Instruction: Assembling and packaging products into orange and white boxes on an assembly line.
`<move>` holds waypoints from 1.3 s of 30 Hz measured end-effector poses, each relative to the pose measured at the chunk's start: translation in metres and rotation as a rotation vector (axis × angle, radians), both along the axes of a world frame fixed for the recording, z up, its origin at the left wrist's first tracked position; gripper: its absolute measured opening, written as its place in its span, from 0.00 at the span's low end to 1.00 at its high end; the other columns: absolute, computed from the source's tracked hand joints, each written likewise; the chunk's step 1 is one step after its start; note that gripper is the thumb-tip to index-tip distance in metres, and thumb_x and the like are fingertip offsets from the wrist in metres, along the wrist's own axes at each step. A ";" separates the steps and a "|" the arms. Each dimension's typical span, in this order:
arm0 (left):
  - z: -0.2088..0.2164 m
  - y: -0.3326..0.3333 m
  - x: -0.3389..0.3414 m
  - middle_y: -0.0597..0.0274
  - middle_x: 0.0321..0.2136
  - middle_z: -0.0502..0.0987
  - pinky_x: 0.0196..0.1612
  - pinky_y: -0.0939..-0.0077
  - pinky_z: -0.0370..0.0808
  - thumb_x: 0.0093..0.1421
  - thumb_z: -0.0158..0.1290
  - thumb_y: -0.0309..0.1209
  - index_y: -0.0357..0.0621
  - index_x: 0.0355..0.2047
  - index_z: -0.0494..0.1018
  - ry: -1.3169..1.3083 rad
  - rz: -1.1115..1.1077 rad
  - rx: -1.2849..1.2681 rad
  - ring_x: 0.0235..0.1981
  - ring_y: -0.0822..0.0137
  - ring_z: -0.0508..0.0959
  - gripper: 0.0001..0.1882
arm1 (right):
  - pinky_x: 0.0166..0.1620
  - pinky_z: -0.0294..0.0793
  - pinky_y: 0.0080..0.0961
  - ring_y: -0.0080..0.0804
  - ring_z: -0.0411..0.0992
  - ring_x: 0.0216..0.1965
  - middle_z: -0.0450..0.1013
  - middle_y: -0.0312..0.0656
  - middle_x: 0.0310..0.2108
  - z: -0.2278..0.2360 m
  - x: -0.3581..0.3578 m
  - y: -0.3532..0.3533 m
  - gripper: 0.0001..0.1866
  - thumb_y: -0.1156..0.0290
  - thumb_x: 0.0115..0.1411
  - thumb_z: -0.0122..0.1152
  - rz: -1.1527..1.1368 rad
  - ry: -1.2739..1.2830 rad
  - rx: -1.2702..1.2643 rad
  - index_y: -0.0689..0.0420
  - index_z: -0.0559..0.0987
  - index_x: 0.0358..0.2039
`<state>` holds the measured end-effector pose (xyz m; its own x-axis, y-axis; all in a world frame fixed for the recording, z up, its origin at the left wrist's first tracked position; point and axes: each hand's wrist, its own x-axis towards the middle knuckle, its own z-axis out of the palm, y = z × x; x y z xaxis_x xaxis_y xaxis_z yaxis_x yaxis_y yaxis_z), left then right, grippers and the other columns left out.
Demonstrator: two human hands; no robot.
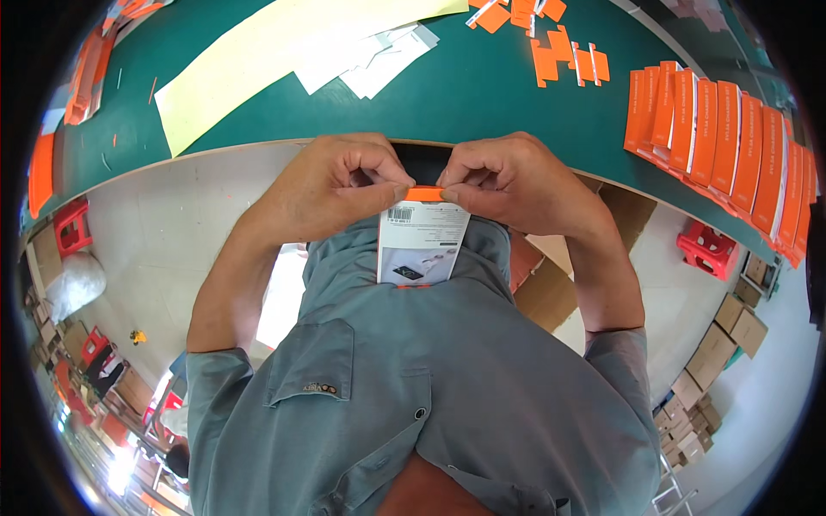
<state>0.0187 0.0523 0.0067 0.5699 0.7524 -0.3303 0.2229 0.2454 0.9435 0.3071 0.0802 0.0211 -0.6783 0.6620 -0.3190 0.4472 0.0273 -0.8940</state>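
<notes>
Between my hands, against my lap, stands a small white carton (423, 230) with an orange end flap at its top and a printed picture of a device low on its face. My left hand (351, 185) pinches the left corner of the orange flap between thumb and fingertips. At the right corner my right hand (503, 181) does the same, its other fingers curled in. The carton's lower end rests against my grey shirt (482, 361).
Ahead lies a green table (482, 107). A row of orange-and-white cartons (718, 133) stands at its right. Flat orange pieces (564, 56), white sheets (391, 64) and a yellow sheet (198, 107) lie farther back. Red stools (707, 249) and brown boxes (712, 357) stand on the floor.
</notes>
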 end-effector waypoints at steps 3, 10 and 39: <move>0.006 0.006 -0.005 0.61 0.40 0.83 0.42 0.74 0.77 0.69 0.65 0.22 0.38 0.41 0.87 0.032 -0.105 0.072 0.39 0.71 0.81 0.03 | 0.35 0.77 0.31 0.30 0.80 0.30 0.82 0.40 0.28 -0.006 0.002 -0.003 0.02 0.75 0.63 0.70 0.032 0.061 0.072 0.59 0.85 0.36; -0.005 -0.021 -0.014 0.52 0.52 0.85 0.52 0.69 0.81 0.71 0.64 0.22 0.39 0.50 0.86 0.072 -0.057 0.334 0.50 0.64 0.84 0.10 | 0.45 0.83 0.26 0.27 0.83 0.47 0.84 0.43 0.49 -0.015 0.007 -0.030 0.12 0.79 0.66 0.74 -0.011 0.086 0.320 0.59 0.87 0.50; -0.037 -0.033 -0.106 0.59 0.40 0.82 0.37 0.75 0.78 0.75 0.63 0.39 0.39 0.52 0.73 -0.129 1.548 0.059 0.32 0.72 0.78 0.18 | 0.54 0.78 0.26 0.26 0.78 0.50 0.80 0.42 0.52 -0.012 0.023 0.053 0.13 0.75 0.70 0.71 -0.589 -0.029 0.230 0.60 0.84 0.54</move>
